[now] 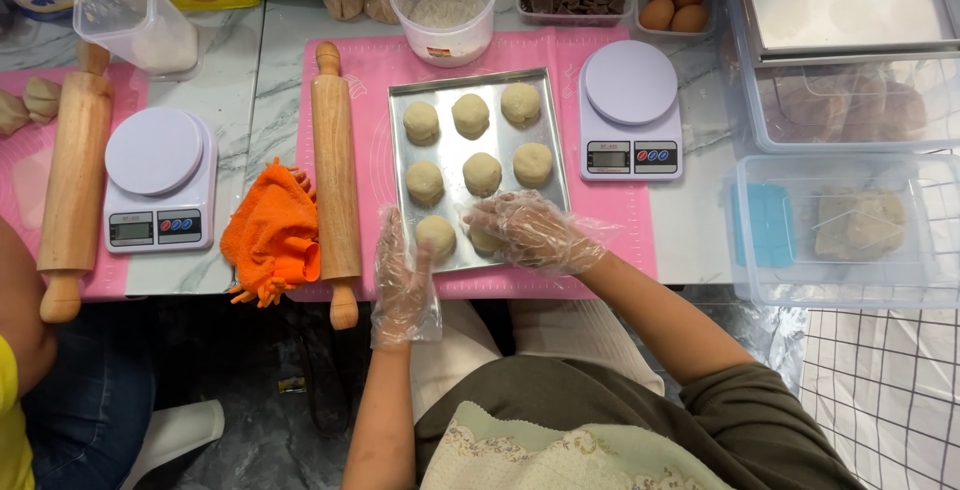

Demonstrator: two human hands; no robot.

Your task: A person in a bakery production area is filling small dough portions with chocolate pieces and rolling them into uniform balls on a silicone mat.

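Right hand (pixel 528 230), grip spread loosely apart, covers a dough ball (pixel 484 240) on the baking tray (pixel 552 160); left hand (pixel 402 280) flat beside.

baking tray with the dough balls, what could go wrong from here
1. The baking tray lies near the table's front edge under both gloved hands; a push from the left hand could slide it off.
2. The right hand covers one dough ball and could flatten it.
3. The loose gloves might stick to the dough ball beside it.
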